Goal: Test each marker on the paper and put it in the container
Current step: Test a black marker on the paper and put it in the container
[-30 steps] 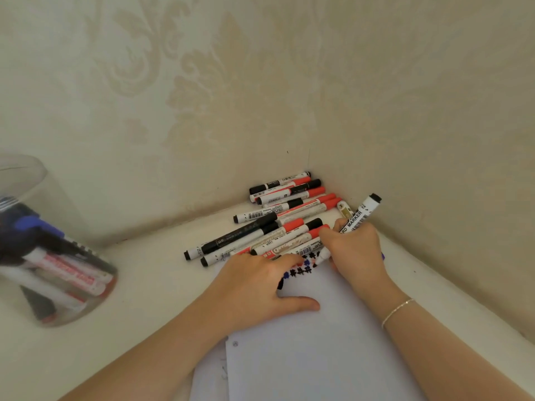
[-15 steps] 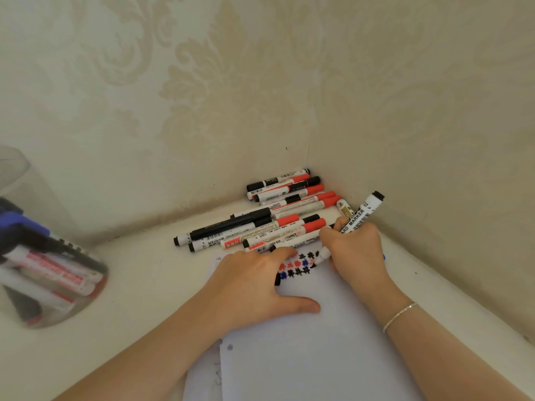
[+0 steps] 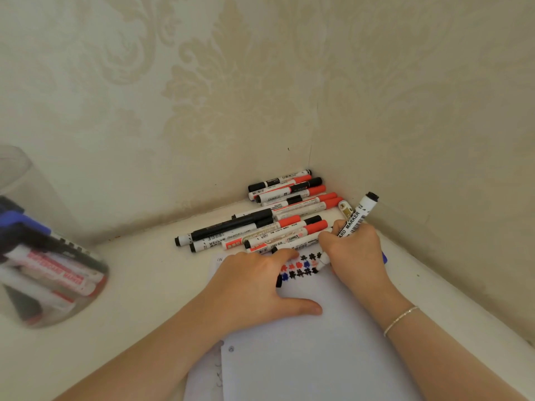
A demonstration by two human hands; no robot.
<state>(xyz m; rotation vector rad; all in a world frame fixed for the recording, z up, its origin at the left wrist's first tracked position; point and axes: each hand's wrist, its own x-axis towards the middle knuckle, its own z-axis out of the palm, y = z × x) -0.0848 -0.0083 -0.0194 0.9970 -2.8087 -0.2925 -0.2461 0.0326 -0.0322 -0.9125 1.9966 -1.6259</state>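
Observation:
My right hand (image 3: pixel 354 253) grips a white board marker (image 3: pixel 357 217) with a black end, its tip down on the white paper (image 3: pixel 312 342) beside rows of red, blue and black test marks (image 3: pixel 301 267). My left hand (image 3: pixel 254 287) rests flat on the paper, fingers spread; a small black cap (image 3: pixel 278 280) shows under its fingers. A pile of red- and black-capped markers (image 3: pixel 269 221) lies in the corner just beyond the paper. The clear container (image 3: pixel 43 256), at far left, holds several markers.
Patterned walls (image 3: pixel 202 82) meet at a corner behind the pile and close in on the right. The white tabletop (image 3: pixel 144 285) stretches between paper and container. A blue object (image 3: pixel 384 257) peeks out behind my right hand.
The view has shifted slightly, so the container sits lower left. My right hand keeps the marker tip on the paper near the marks. My left hand stays on the paper.

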